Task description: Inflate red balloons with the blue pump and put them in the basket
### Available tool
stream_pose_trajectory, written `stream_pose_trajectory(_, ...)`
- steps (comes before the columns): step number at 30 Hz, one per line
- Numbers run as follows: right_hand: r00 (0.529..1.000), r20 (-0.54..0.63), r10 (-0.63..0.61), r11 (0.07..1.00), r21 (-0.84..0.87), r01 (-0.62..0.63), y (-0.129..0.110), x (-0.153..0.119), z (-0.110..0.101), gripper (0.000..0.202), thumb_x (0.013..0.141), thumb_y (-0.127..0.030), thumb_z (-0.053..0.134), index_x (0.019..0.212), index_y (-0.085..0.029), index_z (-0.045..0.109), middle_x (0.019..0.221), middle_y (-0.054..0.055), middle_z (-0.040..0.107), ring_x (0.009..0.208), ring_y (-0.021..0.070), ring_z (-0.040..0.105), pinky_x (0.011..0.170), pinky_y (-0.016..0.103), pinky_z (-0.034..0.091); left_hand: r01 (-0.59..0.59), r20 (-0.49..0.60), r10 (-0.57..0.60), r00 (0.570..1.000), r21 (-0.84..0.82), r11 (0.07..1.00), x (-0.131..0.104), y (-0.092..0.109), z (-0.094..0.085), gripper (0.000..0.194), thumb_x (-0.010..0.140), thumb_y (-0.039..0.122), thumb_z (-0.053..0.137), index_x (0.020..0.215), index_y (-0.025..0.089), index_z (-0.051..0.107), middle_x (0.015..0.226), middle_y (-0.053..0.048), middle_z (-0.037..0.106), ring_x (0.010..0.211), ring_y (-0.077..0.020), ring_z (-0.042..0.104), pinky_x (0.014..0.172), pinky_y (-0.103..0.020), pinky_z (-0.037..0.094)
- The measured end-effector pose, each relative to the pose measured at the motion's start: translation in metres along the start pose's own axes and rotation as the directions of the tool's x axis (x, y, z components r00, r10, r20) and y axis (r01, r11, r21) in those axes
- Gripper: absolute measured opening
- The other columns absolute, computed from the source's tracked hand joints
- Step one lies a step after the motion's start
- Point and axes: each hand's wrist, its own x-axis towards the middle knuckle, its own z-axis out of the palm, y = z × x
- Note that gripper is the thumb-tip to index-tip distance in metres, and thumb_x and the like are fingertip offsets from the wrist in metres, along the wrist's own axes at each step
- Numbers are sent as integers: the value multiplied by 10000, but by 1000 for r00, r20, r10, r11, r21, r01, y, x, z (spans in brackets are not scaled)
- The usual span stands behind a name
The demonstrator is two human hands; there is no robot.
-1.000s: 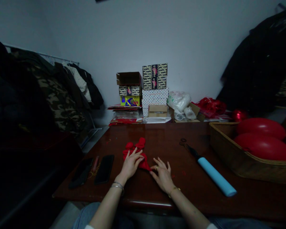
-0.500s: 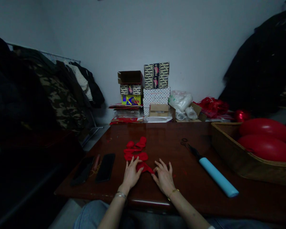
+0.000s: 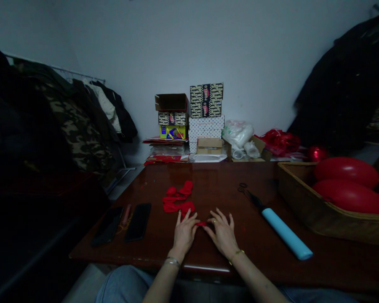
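Note:
A small deflated red balloon [image 3: 201, 224] spans the gap between my two hands, just above or on the table. My left hand [image 3: 185, 232] pinches one end between thumb and forefinger and hides most of it. At the other end, the thumb and forefinger of my right hand [image 3: 222, 235] close on the tip, while its other fingers stay spread. Several more limp red balloons [image 3: 177, 206] lie in a loose row beyond my left hand.
A blue hand pump [image 3: 286, 233] and black scissors [image 3: 242, 188] lie to the right. Beside them, a wicker basket [image 3: 322, 223] holds inflated red balloons [image 3: 347, 172]. Two dark phones [image 3: 138, 221] are at left. Stacked boxes [image 3: 206, 101] stand behind the table [image 3: 221, 181].
My left hand has moved right, closer to my right hand. The balloon between them, spread out before, now shows only as a short narrow strip. The view has shifted slightly.

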Motion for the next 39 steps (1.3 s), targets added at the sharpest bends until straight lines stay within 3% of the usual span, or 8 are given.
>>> stream_pose_trajectory(7,975,-133,175,960,-198,-200,87,-3,-30,413,882,-353,384,1200,-133,529,1335,164,476,1331,319,250,1036,637,34,44,-31,-46,998,-67,997,1,-7,1,244,847,144,492,998,255,649,1139,-30,662,1236,-206,465,1107,-539,134)
stream_pose_trajectory(11,933,-147,330,783,-509,-357,128,-8,-42,472,870,-350,407,1284,-127,449,1383,161,418,1313,309,268,1037,620,33,88,-45,-95,994,-127,988,4,-6,0,263,851,137,465,1020,261,626,1056,-3,694,1128,-178,563,1124,-507,100)
stream_pose_trajectory(16,873,-163,460,689,-554,-467,150,-13,-48,513,828,-310,477,1292,-95,432,1325,198,463,1123,324,471,1004,646,61,118,-49,-126,991,-144,983,7,0,-7,239,855,153,443,985,267,608,988,20,702,988,-157,624,1128,-495,59)
stream_pose_trajectory(22,844,-158,512,673,-537,-509,158,-17,-53,426,830,-233,414,1216,-80,511,974,172,635,821,281,592,935,611,215,130,-62,-142,988,-165,978,11,-2,-13,229,851,125,400,956,253,558,964,26,674,947,-154,614,1108,-535,56)
stream_pose_trajectory(28,922,-105,373,783,-498,-373,142,-16,-61,423,843,-261,386,1232,-142,499,963,148,636,846,283,595,937,569,245,146,-77,-174,982,-280,949,16,-10,-13,291,818,74,333,1005,202,517,1011,-78,606,958,-183,582,931,-376,430)
stream_pose_trajectory(33,995,17,99,916,-392,-84,107,-13,-66,480,845,-330,447,1315,-248,399,1085,57,619,939,201,580,1047,468,191,156,-28,-167,986,-233,960,19,-13,-19,293,830,96,332,1047,189,507,1058,-99,576,1018,-191,558,930,-348,427)
stream_pose_trajectory(36,988,76,-137,968,-200,150,86,-13,-71,504,846,-329,462,1335,-264,365,1141,47,600,990,185,564,1076,485,133,215,51,-210,976,-128,968,20,-13,-24,270,865,148,333,1054,203,519,1050,-84,577,996,-187,570,903,-329,433)
stream_pose_trajectory(39,965,90,-247,964,-77,254,71,-15,-77,518,842,-297,473,1345,-271,353,1163,44,591,994,179,561,1082,516,108,256,101,-252,963,-38,966,20,-13,-29,270,904,232,324,1092,215,518,1047,-77,584,991,-190,580,875,-312,439)
